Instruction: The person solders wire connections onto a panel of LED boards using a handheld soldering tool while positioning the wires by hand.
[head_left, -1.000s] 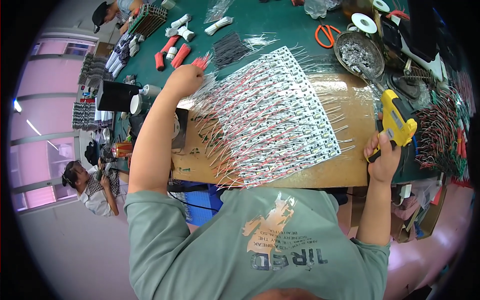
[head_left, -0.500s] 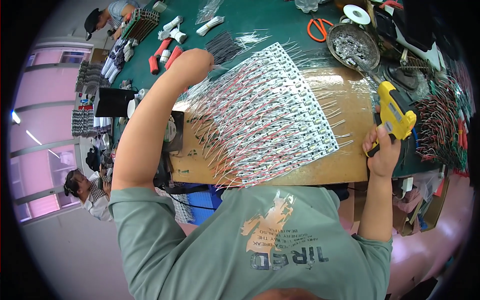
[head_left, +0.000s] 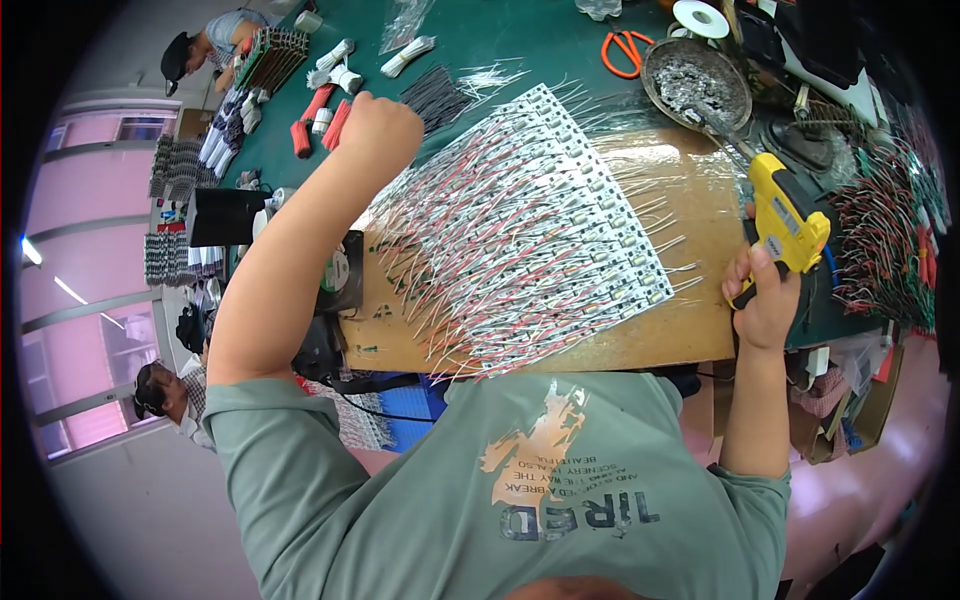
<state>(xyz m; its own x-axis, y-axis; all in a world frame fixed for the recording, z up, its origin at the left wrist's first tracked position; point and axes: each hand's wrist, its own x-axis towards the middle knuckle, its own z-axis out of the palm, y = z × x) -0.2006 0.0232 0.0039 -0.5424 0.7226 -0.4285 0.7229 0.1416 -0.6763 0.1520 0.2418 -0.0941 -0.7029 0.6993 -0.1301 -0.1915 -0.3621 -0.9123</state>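
Note:
My left hand [head_left: 383,132] is closed, back of the hand up, above the far left corner of a circuit-board panel. What its fingers hold, if anything, is hidden. The white panel [head_left: 600,215] has rows of small boards with red and white wires sticking out on both sides. It lies tilted on a brown work board [head_left: 690,335]. My right hand [head_left: 765,300] grips the black handle of a yellow soldering gun [head_left: 785,215]. The gun's metal tip reaches to the near edge of a round pan [head_left: 697,85] of silvery scraps.
Past my left hand lie red wire bundles [head_left: 318,112], white wire bundles [head_left: 408,57], black wires [head_left: 436,97] and loose white wires [head_left: 490,77]. Orange-handled scissors [head_left: 625,55] and a white spool [head_left: 700,18] lie near the pan. Wired boards [head_left: 885,235] pile up at right. Two people sit at left.
My left hand has moved a little to the left, and its fingertips have gone out of sight. The right hand with the soldering gun has shifted only slightly.

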